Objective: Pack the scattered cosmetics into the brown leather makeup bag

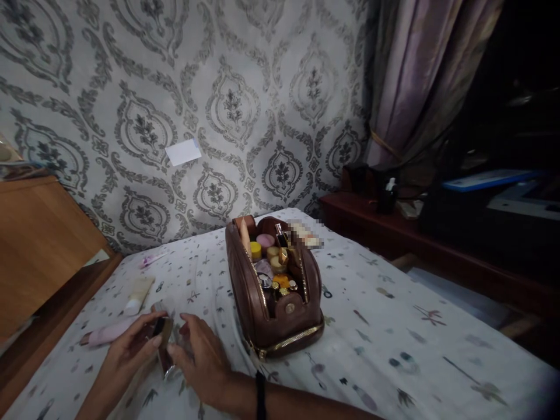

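My left hand is closed, thumb and fingers pinching a small dark, shiny item with a gold-toned face. Its silvery lower end points down toward the sheet; its exact kind is unclear. My right hand is curved beside it with thumb and forefinger apart, the thumb close to or touching the item. A pink tube lies by my left hand, and a cream tube with a white cap lies beyond. Right of my hands stands an unzipped brown cosmetic bag, holding several jars and bottles.
Everything rests on a white patterned sheet. A small pink-purple packet lies near the wall, and a blurred-out item sits behind the bag. Wooden furniture borders the left; a dark red shelf with a dropper bottle stands right.
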The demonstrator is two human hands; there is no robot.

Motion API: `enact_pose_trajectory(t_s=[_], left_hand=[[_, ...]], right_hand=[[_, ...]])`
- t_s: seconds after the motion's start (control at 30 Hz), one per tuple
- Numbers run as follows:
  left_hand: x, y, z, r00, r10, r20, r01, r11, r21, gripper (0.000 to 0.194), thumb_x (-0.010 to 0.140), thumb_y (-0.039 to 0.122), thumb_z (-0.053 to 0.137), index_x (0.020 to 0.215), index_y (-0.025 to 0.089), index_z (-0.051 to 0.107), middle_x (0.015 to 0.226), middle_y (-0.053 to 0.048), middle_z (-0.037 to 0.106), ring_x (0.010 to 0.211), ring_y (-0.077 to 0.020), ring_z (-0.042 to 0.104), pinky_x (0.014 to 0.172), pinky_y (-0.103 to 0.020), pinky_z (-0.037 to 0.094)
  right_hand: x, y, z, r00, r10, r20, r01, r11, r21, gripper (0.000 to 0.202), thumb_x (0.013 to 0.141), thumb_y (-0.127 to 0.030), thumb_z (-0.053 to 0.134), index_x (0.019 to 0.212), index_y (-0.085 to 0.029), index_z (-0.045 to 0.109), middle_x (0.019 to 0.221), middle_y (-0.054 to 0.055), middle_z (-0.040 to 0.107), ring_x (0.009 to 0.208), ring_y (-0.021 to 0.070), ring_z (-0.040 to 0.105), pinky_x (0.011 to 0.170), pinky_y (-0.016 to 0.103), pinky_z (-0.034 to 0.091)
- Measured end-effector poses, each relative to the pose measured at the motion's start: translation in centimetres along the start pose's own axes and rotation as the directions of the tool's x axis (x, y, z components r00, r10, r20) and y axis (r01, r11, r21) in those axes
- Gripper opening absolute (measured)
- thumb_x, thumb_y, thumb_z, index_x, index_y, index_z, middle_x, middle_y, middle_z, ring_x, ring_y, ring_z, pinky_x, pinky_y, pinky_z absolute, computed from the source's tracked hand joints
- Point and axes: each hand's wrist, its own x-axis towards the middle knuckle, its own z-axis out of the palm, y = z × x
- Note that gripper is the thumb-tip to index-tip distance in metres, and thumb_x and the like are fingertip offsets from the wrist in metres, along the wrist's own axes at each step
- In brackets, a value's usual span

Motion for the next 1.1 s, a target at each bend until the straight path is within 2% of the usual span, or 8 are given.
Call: enact_pose_trajectory(t_s=[0.07,0.17,0.3,0.53,0.63,0.83,1.0,1.1], left_hand=[[0.0,1.1,0.8,1.0,-0.006,0.013,0.007,0.999,-0.04,0.052,0.073,0.053,0.075,0.115,0.023,0.07,0.127,-0.009,0.069,0.12,-0.0312,0.063,0.099,-0.037,0.054],[0.2,2.7,1.9,0.999,0.01,0.046,-0.006,0.995,-0.096,0.05,0.074,0.048,0.075,0.116,0.022,0.067,0.123,-0.009,0.069,0.115,-0.0287,0.064,0.099,-0.037,0.053],[0.8,3.7,2.3,0.996,0.042,0.082,-0.033,0.994,-0.105,0.051,0.072,0.046,0.076,0.113,0.019,0.065,0.114,-0.01,0.069,0.11,-0.0274,0.064,0.098,-0.037,0.051],[0.9,4.6,1.2,0.975,0.024,0.221,-0.01,0.998,-0.062,0.053,0.077,0.047,0.072,0.121,0.021,0.062,0.119,-0.01,0.068,0.112,-0.0281,0.063,0.097,-0.037,0.05],[1.1,5.0,1.1,0.968,0.006,0.251,-0.003,1.0,-0.01,0.052,0.077,0.051,0.07,0.12,0.022,0.063,0.109,-0.009,0.07,0.104,-0.0281,0.066,0.089,-0.036,0.054],[2.5,6.3,0.9,0.99,0.034,0.139,-0.039,0.999,0.031,0.05,0.069,0.051,0.075,0.109,0.022,0.067,0.099,-0.007,0.072,0.092,-0.0261,0.068,0.079,-0.033,0.057],[4.3,10.7,1.5,0.989,0.145,0.019,-0.144,0.989,-0.019,0.047,0.067,0.045,0.077,0.107,0.021,0.068,0.109,-0.008,0.071,0.102,-0.028,0.066,0.088,-0.036,0.055],[5.3,14.9,3.3,0.969,0.237,0.075,-0.237,0.971,0.001,0.049,0.07,0.044,0.075,0.112,0.021,0.065,0.109,-0.008,0.07,0.099,-0.0267,0.066,0.083,-0.035,0.055]], right_hand=[[0.4,0.3,0.0,1.0,0.004,-0.024,0.0,0.989,0.15,0.052,0.087,-0.029,0.059,0.136,-0.014,0.05,0.118,0.013,0.068,0.106,0.0253,0.063,0.095,0.041,0.049],[1.0,0.5,0.1,0.998,0.021,-0.057,0.002,0.924,0.382,0.038,0.09,-0.032,0.052,0.125,-0.018,0.058,0.11,0.008,0.07,0.099,0.0208,0.065,0.088,0.035,0.051],[1.6,0.8,0.2,0.996,0.04,-0.084,0.01,0.848,0.53,0.036,0.089,-0.042,0.055,0.115,-0.018,0.061,0.106,0.008,0.069,0.098,0.0207,0.064,0.08,0.031,0.051],[1.4,0.7,0.4,0.99,0.103,-0.098,-0.028,0.82,0.572,0.045,0.09,-0.056,0.054,0.112,-0.017,0.063,0.106,0.01,0.069,0.099,0.0222,0.064,0.081,0.033,0.051],[1.4,0.6,0.5,0.986,0.109,-0.125,-0.018,0.821,0.57,0.049,0.09,-0.062,0.052,0.11,-0.019,0.065,0.102,0.008,0.07,0.096,0.0217,0.064,0.082,0.033,0.051],[1.3,0.8,0.6,0.982,0.127,-0.14,-0.024,0.819,0.573,0.059,0.09,-0.073,0.042,0.105,-0.021,0.066,0.091,0.005,0.066,0.087,0.0206,0.062,0.071,0.03,0.051],[1.6,1.1,0.9,0.981,0.151,-0.122,-0.048,0.798,0.601,0.064,0.086,-0.081,0.038,0.093,-0.021,0.062,0.081,0.003,0.059,0.077,0.0189,0.058,0.057,0.027,0.044],[1.5,1.0,0.9,0.985,0.145,-0.091,-0.06,0.789,0.611,0.062,0.085,-0.08,0.039,0.089,-0.021,0.058,0.077,0.001,0.056,0.074,0.018,0.056,0.055,0.026,0.041]])
